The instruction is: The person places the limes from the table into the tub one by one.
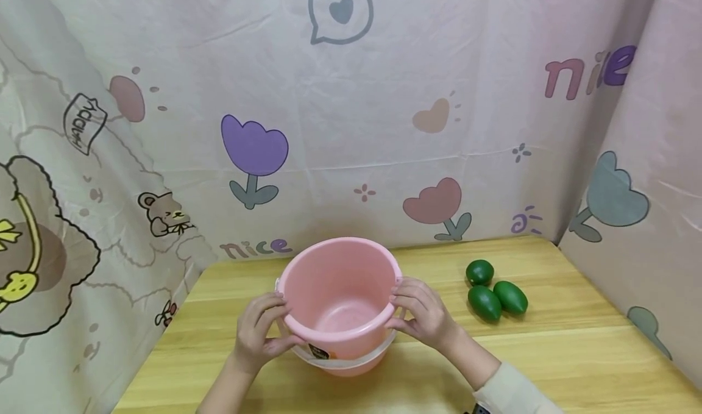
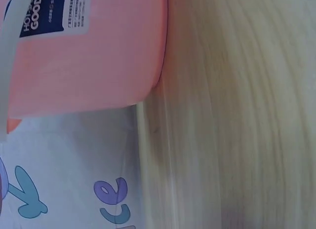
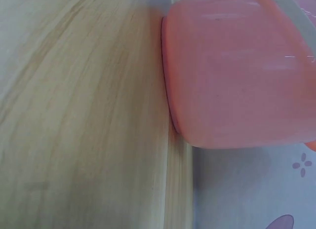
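A pink plastic bucket [image 1: 344, 316] stands upright at the middle of the wooden table, its mouth facing up and no contents showing inside. My left hand [image 1: 258, 328] grips its rim on the left, fingers over the edge and thumb along the outside. On the opposite side, my right hand [image 1: 425, 310] pinches the rim in the same way. A white carrying handle [image 1: 351, 361] hangs down across the bucket's front, beside a dark label [image 1: 318, 352]. In both wrist views the bucket's base [image 2: 148, 86] meets the tabletop; the hands themselves are out of those views.
Right of the bucket lie three dark green oval fruits [image 1: 485, 303], grouped close together. The light wooden table [image 1: 570, 353] ends at a printed cloth [image 1: 340, 127] hanging behind it, with more cloth on both sides. A pale sleeve [image 1: 512, 389] covers the right forearm.
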Demonstrator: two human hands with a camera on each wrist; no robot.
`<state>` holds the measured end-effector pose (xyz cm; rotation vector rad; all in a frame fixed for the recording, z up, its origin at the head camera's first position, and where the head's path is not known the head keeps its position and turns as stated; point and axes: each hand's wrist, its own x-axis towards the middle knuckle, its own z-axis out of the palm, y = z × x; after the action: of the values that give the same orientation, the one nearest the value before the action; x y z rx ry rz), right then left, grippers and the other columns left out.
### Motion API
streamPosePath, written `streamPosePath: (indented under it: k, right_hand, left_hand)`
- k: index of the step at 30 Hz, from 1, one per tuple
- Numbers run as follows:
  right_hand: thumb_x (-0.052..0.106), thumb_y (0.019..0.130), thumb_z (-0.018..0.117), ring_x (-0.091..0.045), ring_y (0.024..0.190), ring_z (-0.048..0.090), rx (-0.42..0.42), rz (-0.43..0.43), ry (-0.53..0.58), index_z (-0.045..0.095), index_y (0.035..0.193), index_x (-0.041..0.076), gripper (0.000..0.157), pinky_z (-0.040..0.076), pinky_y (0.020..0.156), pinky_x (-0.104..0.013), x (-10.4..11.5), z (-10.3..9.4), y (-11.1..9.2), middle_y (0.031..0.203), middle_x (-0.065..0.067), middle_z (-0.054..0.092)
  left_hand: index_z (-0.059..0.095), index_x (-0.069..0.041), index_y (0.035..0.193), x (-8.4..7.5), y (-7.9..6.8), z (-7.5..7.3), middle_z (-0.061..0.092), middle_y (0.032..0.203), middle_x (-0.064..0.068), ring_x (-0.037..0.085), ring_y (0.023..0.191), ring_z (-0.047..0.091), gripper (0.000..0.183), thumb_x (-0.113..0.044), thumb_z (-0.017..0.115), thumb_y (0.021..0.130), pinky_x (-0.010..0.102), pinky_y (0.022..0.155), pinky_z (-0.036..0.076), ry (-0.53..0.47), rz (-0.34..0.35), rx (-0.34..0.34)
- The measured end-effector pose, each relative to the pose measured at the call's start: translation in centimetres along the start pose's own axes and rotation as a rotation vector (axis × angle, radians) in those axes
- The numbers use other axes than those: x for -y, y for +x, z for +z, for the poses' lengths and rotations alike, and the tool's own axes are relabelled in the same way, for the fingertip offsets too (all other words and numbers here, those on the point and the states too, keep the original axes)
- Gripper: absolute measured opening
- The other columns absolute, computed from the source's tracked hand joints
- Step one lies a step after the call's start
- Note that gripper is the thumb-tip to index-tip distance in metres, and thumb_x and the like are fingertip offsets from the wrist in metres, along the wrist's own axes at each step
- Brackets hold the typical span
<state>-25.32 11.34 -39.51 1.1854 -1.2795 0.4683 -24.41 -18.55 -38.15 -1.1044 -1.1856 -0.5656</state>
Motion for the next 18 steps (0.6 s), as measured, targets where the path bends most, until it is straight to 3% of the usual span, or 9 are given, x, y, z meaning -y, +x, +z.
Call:
streamPosePath:
  k: [7, 18]
  right_hand:
    - [0.040, 0.088, 0.062, -0.030, 0.077, 0.064, -0.005, -0.006, -0.008, 0.062, 0.081, -0.004, 0.045, 0.060, 0.075, -0.033, 0.01, 0.08, 0.13, 0.080, -0.016, 0.064]
    - [0.039, 0.088, 0.062, -0.031, 0.075, 0.064, 0.004, -0.007, -0.005, 0.061, 0.080, -0.004, 0.044, 0.060, 0.073, -0.034, -0.19, -0.14, -0.01, 0.078, -0.015, 0.065]
  left_hand:
    - [0.060, 0.009, 0.078, 0.37, -1.02, -0.06, 0.060, 0.078, 0.023, 0.034, 0.071, 0.056, 0.060, -0.050, 0.069, 0.079, 0.027, 0.088, 0.055, -0.019, -0.058, 0.014]
    - [0.057, 0.009, 0.071, 0.08, -0.38, 0.47, 0.058, 0.071, 0.021, 0.033, 0.065, 0.055, 0.058, -0.048, 0.070, 0.079, 0.028, 0.085, 0.057, -0.010, -0.031, -0.049]
